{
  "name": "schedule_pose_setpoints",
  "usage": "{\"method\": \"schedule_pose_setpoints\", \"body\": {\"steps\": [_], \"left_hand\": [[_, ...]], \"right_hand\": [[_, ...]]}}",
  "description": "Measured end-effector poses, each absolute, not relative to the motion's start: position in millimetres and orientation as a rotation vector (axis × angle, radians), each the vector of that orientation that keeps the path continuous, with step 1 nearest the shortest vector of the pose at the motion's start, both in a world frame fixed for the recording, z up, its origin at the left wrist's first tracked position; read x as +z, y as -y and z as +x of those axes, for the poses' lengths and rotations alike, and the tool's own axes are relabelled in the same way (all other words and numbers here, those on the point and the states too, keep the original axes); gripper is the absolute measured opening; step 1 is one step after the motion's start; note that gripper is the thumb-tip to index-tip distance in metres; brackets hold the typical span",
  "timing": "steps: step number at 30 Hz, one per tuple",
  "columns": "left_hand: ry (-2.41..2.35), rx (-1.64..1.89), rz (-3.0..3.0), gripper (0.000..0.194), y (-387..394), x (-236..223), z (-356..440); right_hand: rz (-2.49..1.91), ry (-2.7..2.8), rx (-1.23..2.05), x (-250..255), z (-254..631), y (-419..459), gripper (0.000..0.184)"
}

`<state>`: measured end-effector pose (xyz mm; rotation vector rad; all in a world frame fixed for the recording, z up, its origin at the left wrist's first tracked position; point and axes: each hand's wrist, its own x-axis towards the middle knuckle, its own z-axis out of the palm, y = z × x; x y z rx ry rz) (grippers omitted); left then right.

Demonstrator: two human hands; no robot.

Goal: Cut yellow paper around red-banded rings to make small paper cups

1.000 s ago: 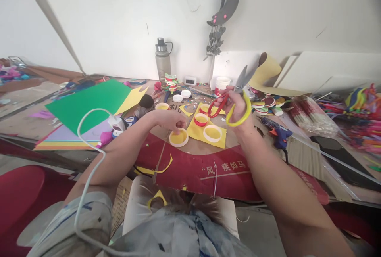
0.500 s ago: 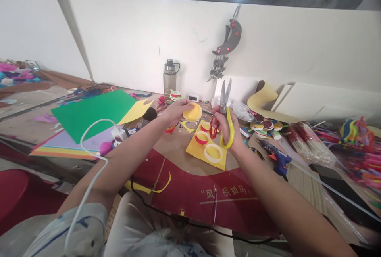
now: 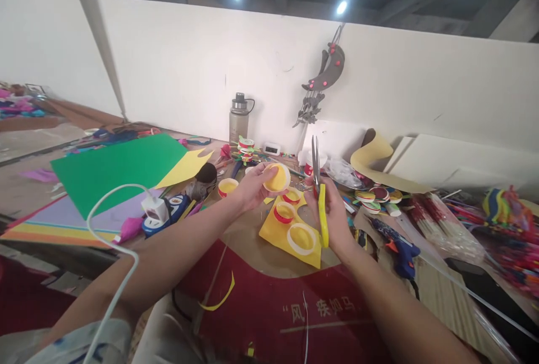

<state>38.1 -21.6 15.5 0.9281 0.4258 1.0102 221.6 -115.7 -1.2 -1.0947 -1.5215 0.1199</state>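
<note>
A shallow round piece [image 3: 277,177], smooth and yellow inside a pale rim, is sitting in the left hand [image 3: 252,185], its open face tilting towards the camera. The thumb is pressing on the yellow surface while the fingers are curling round the rim, so this hand is holding narrow, only as wide as the piece. Level with it on the other side, the right hand [image 3: 330,212] is closing around the scissors [image 3: 323,215]; their glossy yellow plastic handle is showing along the palm, and their grey metal blades are pointing up above the fingers, nearly together. Below and between both hands, a flat, cut-edged yellow sheet [image 3: 273,235] is lying on the brown board, bearing a white ring [image 3: 302,253] and, nearer the left hand, a red-banded ring [image 3: 284,219]. A thin, curved yellow strip [image 3: 223,299] is lying well below the left hand. Beyond that hand, a translucent grey bottle [image 3: 239,122] is standing upright, and a smooth green sheet [image 3: 118,167] is spreading to its left. Right of the right hand, a blue glue gun [image 3: 402,254] is lying.
</note>
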Motion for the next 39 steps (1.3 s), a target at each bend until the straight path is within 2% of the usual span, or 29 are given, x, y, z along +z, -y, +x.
{"method": "schedule_pose_setpoints", "body": {"steps": [8,12,18,23,39], "left_hand": [[-0.409,1.014,1.062,0.054,26.2,8.1,30.2],[-0.478,1.064,1.181,0.049,24.6,13.9,27.1],[-0.444,1.084,1.357,0.042,19.7,13.5,21.2],[-0.424,1.085,1.533,0.043,18.5,16.0,17.1],[-0.426,0.996,1.718,0.044,21.0,28.5,12.5]], "right_hand": [[-1.180,1.783,-0.014,6.1,223.2,128.9,0.028],[-1.184,1.853,-0.180,8.7,226.8,126.7,0.023],[-1.164,1.951,-0.339,7.0,232.1,124.2,0.024],[-1.148,2.008,-0.359,4.7,233.2,122.1,0.021],[-1.148,2.058,-0.418,-5.2,238.5,118.4,0.033]]}}
